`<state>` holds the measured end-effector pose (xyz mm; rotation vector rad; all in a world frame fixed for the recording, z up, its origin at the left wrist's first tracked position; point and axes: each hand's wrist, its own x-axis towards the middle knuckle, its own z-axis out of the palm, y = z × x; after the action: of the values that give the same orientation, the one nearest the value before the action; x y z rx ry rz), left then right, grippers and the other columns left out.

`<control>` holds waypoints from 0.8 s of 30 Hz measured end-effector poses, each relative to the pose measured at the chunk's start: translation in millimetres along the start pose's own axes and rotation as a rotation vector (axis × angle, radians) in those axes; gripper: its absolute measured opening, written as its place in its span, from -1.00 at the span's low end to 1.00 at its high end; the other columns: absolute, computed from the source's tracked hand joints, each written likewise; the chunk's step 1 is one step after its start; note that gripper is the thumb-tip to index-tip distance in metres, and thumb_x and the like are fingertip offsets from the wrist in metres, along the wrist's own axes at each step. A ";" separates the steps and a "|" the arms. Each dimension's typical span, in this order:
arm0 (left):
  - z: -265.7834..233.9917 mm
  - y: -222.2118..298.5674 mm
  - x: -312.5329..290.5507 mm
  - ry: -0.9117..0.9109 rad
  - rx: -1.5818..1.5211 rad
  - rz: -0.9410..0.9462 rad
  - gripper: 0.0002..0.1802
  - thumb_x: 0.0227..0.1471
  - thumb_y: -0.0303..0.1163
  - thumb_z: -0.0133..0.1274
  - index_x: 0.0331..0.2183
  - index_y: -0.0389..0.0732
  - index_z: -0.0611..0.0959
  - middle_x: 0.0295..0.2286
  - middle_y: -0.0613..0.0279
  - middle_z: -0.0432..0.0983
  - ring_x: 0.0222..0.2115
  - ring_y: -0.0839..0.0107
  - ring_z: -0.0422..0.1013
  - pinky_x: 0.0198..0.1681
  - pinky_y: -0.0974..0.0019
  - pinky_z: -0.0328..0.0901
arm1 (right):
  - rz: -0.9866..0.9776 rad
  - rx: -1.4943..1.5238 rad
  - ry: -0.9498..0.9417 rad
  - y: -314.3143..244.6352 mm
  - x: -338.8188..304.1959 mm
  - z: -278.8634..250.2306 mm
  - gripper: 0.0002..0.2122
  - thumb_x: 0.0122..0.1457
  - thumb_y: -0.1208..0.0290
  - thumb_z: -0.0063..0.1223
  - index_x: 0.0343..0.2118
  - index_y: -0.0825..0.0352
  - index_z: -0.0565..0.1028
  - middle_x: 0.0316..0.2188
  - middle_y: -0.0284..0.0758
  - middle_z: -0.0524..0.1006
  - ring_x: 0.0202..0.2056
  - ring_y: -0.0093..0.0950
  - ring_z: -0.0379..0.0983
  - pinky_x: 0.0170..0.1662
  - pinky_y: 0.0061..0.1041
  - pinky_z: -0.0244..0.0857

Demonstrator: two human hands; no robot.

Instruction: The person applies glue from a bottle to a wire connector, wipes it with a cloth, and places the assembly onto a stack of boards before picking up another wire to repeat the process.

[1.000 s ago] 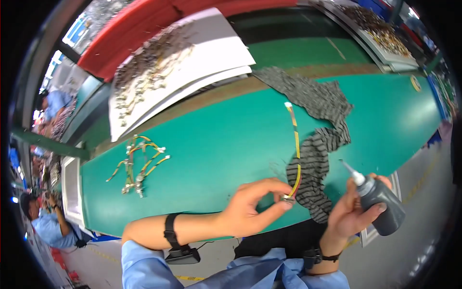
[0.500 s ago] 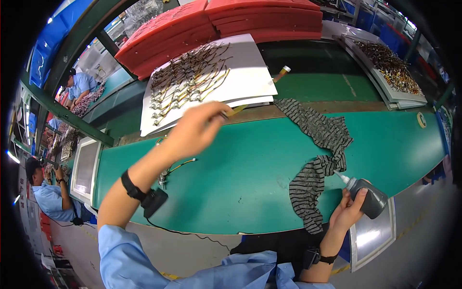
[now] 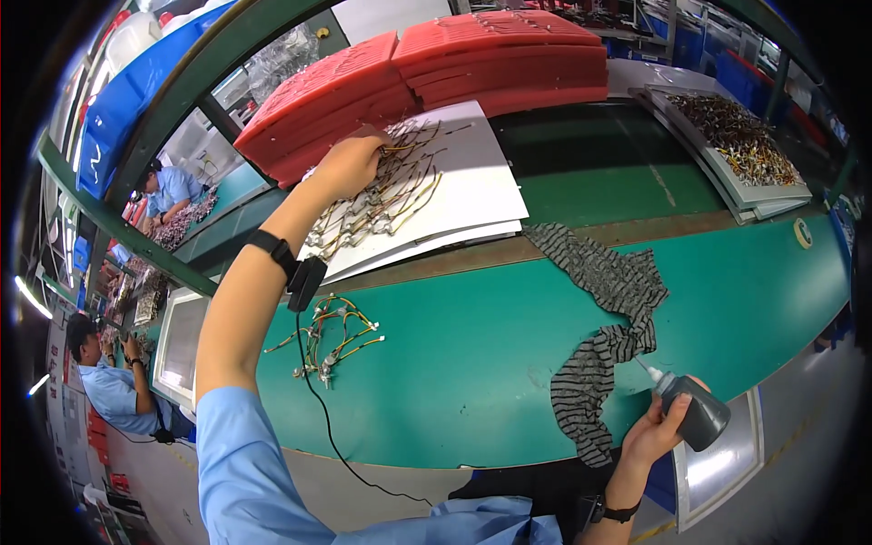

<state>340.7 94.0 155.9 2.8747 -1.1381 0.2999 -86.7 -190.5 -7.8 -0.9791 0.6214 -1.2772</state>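
Observation:
At the far left of the white board (image 3: 486,182), my left hand (image 3: 350,166) bends over rows of small metal parts with dark and yellow wire leads (image 3: 391,207). Its fingers are closed at the end of a wired part, mostly hidden by the hand. My right hand (image 3: 656,427), at the front right, grips a dark grey squeeze bottle (image 3: 699,413) tilted with its thin nozzle toward the upper left. The nozzle tip is close to a grey-and-black striped cloth (image 3: 586,381) lying crumpled on the green table (image 3: 454,363).
A loose cluster of wired parts (image 3: 327,336) lies on the table's left. Red foam stacks (image 3: 500,54) stand behind the board. At right are a tray of wired parts (image 3: 736,136) and a tape roll (image 3: 802,233). A black cable (image 3: 331,436) hangs from my left wrist. Co-workers (image 3: 113,381) sit left.
My left hand has moved up and left, from the board's near edge to its far-left rows, uncovering the loose cluster on the table. My right hand still holds the bottle.

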 end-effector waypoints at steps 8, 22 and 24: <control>38.8 -45.4 47.2 0.160 -0.057 0.128 -0.70 -0.02 -0.58 -0.10 -0.19 -0.24 0.55 -0.21 -0.08 0.44 -0.12 -0.04 0.36 -0.04 0.09 0.27 | 0.029 0.019 -0.113 -2.3 1.3 -9.7 -0.63 0.21 0.15 -0.02 -0.08 0.34 0.32 -0.39 -0.41 0.33 -0.53 -0.73 0.18 -0.46 -0.78 0.16; 85.3 -69.6 82.6 0.139 -0.073 -0.033 -0.70 -0.04 -0.57 -0.11 -0.20 -0.24 0.55 -0.25 -0.20 0.47 -0.18 -0.12 0.39 -0.11 0.03 0.30 | -0.058 -0.042 -0.001 6.6 1.3 -13.8 -0.48 0.09 0.02 0.01 -0.11 0.41 0.27 -0.33 -0.36 0.27 -0.45 -0.63 0.26 -0.37 -0.71 0.22; 89.5 -73.1 86.6 0.148 -0.101 -0.040 -0.70 -0.04 -0.57 -0.10 -0.20 -0.24 0.55 -0.26 -0.21 0.47 -0.19 -0.13 0.40 -0.11 0.03 0.30 | -0.127 -0.015 -0.028 9.7 2.2 -11.0 -0.54 0.18 0.07 -0.05 -0.06 0.38 0.26 -0.44 -0.39 0.32 -0.53 -0.64 0.24 -0.44 -0.70 0.20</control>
<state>467.1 79.8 87.5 2.7319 -1.0388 0.4323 -90.7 -195.5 -21.2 -1.0610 0.5553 -1.3696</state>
